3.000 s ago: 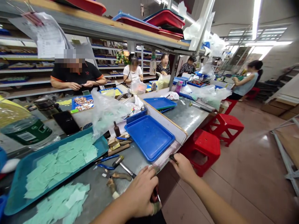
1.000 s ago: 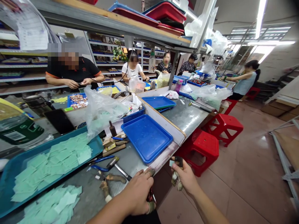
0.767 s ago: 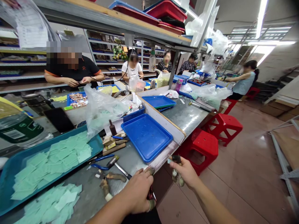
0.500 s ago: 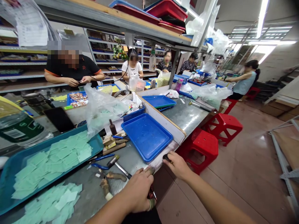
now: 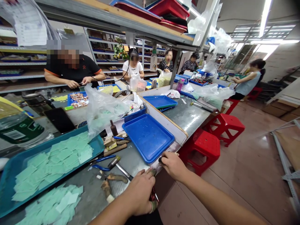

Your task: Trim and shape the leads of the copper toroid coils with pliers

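Found red stools (image 5: 205,145) beside the bench (image 5: 191,112), a phone (image 5: 59,120) near a large bottle (image 5: 20,132), trays (image 5: 174,10) on the overhead shelf (image 5: 112,17). Noted a person (image 5: 79,72) in black opposite.

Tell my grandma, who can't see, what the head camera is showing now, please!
Two hands work at a metal bench: the left hand partly hides something dark red, the right hand is near a blue tray. Pale green squares cover much of a teal tray. Beyond, people sit working.
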`<action>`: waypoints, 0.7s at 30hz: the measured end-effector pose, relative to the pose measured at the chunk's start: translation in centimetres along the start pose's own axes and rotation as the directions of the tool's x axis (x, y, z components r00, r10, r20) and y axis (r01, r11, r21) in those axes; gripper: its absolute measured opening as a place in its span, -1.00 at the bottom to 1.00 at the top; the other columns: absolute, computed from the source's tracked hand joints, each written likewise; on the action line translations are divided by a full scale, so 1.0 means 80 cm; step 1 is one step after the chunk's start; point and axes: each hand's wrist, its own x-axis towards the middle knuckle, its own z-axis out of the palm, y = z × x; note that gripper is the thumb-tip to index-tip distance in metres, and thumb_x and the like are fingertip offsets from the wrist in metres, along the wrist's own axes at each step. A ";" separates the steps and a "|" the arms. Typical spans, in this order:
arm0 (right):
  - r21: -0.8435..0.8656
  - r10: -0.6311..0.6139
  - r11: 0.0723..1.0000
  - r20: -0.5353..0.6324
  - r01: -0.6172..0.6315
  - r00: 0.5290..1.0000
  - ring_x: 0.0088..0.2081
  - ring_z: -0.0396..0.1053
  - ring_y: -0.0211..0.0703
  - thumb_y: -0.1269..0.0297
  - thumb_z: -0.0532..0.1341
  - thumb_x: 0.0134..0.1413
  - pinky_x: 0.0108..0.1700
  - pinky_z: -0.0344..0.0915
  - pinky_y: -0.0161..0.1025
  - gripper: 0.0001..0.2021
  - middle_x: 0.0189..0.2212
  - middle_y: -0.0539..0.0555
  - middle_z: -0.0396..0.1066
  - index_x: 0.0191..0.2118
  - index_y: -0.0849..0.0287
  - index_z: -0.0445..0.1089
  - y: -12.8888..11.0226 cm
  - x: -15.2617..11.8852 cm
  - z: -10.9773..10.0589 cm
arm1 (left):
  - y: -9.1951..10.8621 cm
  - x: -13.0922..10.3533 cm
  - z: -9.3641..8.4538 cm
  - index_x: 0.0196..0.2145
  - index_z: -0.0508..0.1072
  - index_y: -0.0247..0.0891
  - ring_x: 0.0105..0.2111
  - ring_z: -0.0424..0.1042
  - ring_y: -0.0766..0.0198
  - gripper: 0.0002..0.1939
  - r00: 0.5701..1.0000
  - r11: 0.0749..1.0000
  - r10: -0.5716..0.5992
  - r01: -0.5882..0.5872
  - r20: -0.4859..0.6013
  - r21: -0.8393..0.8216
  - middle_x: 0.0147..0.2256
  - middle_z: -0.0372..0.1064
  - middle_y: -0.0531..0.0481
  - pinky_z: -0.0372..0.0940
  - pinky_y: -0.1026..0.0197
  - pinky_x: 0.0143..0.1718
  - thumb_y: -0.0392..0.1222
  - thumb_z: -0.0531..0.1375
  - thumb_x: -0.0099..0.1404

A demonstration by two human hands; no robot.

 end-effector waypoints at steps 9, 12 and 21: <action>-0.070 -0.103 0.992 0.088 0.109 0.991 -0.26 0.27 -0.17 0.40 0.19 0.30 -0.16 0.20 -0.23 -0.90 -0.30 0.02 0.36 -0.30 0.21 0.36 -0.022 0.004 0.020 | 0.000 0.001 0.002 -0.23 0.52 -0.27 0.02 0.48 -0.15 -0.61 1.000 1.000 -0.001 0.001 0.001 0.007 -0.09 0.52 -0.26 0.20 -0.17 0.28 0.01 0.30 0.02; -0.075 -0.126 0.988 0.133 0.137 0.983 -0.28 0.28 -0.20 0.36 0.22 0.30 -0.16 0.22 -0.24 -0.89 -0.33 0.00 0.35 -0.31 0.22 0.36 0.004 0.000 0.007 | 0.000 0.002 0.000 -0.22 0.53 -0.27 0.02 0.48 -0.16 -0.59 1.000 1.000 -0.006 0.006 0.006 0.008 -0.08 0.53 -0.27 0.20 -0.18 0.28 0.04 0.29 0.04; 0.004 -0.074 0.997 0.154 0.074 0.985 -0.21 0.32 -0.15 0.37 0.21 0.28 -0.07 0.27 -0.16 -0.92 -0.28 0.03 0.39 -0.28 0.22 0.39 0.008 0.001 0.000 | 0.003 0.002 -0.003 -0.23 0.54 -0.30 -0.01 0.50 -0.21 -0.60 1.000 1.000 -0.009 0.009 0.009 0.008 -0.12 0.54 -0.30 0.21 -0.21 0.25 0.00 0.29 0.02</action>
